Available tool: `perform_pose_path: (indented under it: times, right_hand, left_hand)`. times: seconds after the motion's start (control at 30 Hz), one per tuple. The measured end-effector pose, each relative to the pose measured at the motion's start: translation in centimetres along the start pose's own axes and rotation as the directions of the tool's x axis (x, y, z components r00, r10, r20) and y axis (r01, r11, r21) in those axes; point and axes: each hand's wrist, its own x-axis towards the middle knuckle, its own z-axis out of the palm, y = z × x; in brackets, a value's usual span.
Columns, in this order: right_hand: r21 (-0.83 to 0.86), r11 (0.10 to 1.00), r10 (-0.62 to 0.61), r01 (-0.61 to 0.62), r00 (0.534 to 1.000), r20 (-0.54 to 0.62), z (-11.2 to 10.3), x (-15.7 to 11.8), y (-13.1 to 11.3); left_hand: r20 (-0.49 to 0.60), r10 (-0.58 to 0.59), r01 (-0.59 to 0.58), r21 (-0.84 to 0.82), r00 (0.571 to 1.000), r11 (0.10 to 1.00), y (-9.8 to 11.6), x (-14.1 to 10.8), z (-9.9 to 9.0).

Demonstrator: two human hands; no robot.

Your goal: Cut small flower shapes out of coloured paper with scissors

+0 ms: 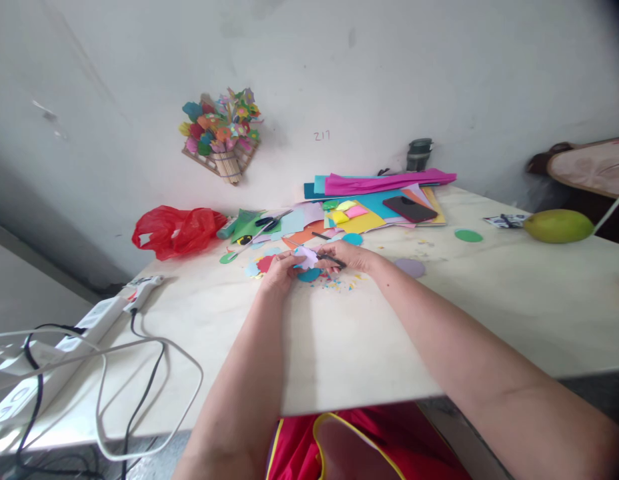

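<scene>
Between my hands is a pale lilac piece of paper [306, 257] with an uneven, cut-looking edge. My left hand [283, 270] pinches its left side. In my right hand [339, 255] is a slim black tool [334, 261], its tip near the paper's right side; its exact kind I cannot make out. Just below them lie a blue paper disc [309, 275] and tiny coloured paper scraps [337, 283]. A red paper shape [265, 265] sits beside my left hand, over pale paper pieces. Black-handled scissors [273, 221] rest on the sheets beyond.
At the back are stacked coloured sheets [374, 200], with a phone [409, 209] on top. A red plastic bag [177, 230] lies left, near a power strip [64, 360] and loose cables. A yellow-green oval object [558, 226] is at right. Paper flowers [224, 127] hang on the wall.
</scene>
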Motion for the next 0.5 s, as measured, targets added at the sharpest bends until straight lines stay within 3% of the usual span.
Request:
perform_pose_path:
  times: [0.5]
  right_hand:
    - [0.033,0.999,-0.010,0.010,1.000,0.003,0.41,0.08,-0.08]
  left_hand:
    - [-0.010,-0.003,0.003,-0.003,1.000,1.000,-0.37,0.44,-0.31]
